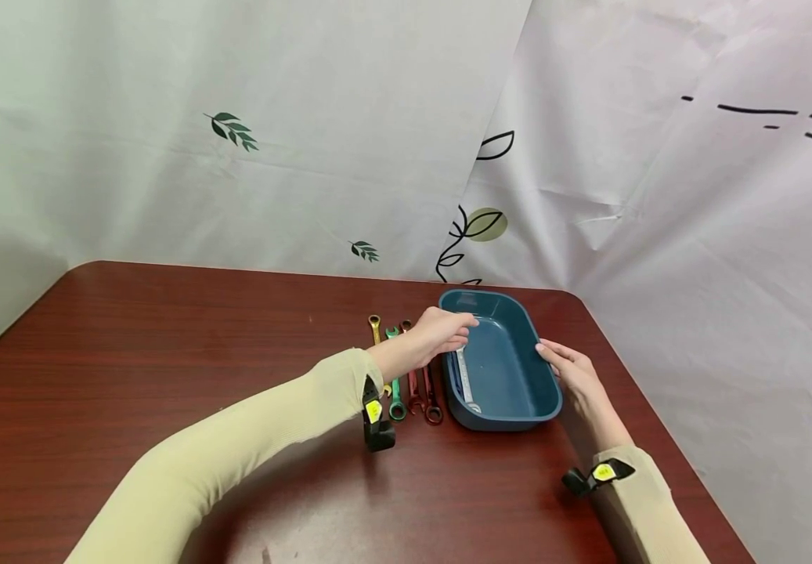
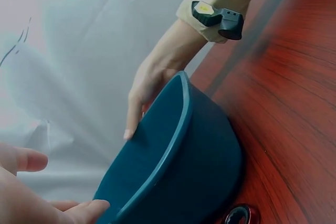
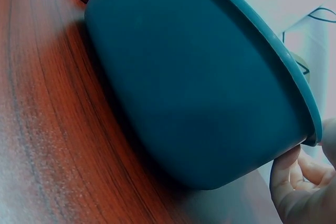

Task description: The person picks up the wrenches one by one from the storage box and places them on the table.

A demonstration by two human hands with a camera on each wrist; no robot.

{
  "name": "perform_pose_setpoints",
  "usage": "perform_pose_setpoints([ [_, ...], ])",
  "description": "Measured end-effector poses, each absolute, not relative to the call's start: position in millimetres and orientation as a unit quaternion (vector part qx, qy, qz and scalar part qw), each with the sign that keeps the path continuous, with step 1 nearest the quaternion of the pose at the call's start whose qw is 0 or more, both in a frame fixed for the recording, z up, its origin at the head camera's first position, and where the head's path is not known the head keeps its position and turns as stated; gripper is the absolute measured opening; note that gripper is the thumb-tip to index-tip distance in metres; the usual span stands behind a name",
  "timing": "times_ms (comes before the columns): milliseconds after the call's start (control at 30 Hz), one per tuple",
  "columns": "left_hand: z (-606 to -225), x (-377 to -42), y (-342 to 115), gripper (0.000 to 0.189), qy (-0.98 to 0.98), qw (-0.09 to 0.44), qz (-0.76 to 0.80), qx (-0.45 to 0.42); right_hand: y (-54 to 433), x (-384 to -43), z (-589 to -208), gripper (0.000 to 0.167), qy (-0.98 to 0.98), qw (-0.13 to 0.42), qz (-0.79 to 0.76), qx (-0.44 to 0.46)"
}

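A blue plastic bin (image 1: 504, 424) stands at the right of the table. My right hand (image 1: 575, 372) pinches its right rim, thumb inside and fingers under the lip outside. Over the left rim reaches my left hand (image 1: 441, 333); in the left wrist view its thumb and fingers are apart, with nothing visible between them. Below it, a silver wrench (image 1: 465, 380) lies along the bin's left wall beside a blue strip-like piece (image 1: 456, 376). Left of the bin lie a gold wrench (image 1: 375, 327), a green wrench (image 1: 396, 395) and two reddish wrenches (image 1: 413, 392), partly hidden by my left forearm.
The brown wooden table (image 1: 187, 345) has rounded back corners. Pale curtains (image 1: 307, 157) with leaf prints hang behind it and along its right side. Each wrist wears a black strap camera (image 1: 377, 431).
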State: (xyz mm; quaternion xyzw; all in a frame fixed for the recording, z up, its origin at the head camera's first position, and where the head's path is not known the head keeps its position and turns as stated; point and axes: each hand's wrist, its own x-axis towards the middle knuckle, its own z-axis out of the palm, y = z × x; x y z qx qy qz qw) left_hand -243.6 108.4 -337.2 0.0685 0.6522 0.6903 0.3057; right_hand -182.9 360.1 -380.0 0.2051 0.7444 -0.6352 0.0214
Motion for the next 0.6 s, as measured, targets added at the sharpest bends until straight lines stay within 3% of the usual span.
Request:
perform_pose_setpoints([
  [400, -343, -236, 129, 0.05, 0.689, 0.309, 0.651, 0.082, 359, -183, -378, 0.068, 0.741, 0.019, -0.638, 0.21],
  [567, -346, -233, 136, 0.02, 0.726, 0.287, 0.62, 0.08, 359, -182, -378, 0.069, 0.733, 0.02, -0.648, 0.207],
  [600, -347, -233, 138, 0.021, 0.732, 0.282, 0.615, 0.079, 359, -182, -378, 0.069, 0.731, 0.02, -0.65, 0.206],
])
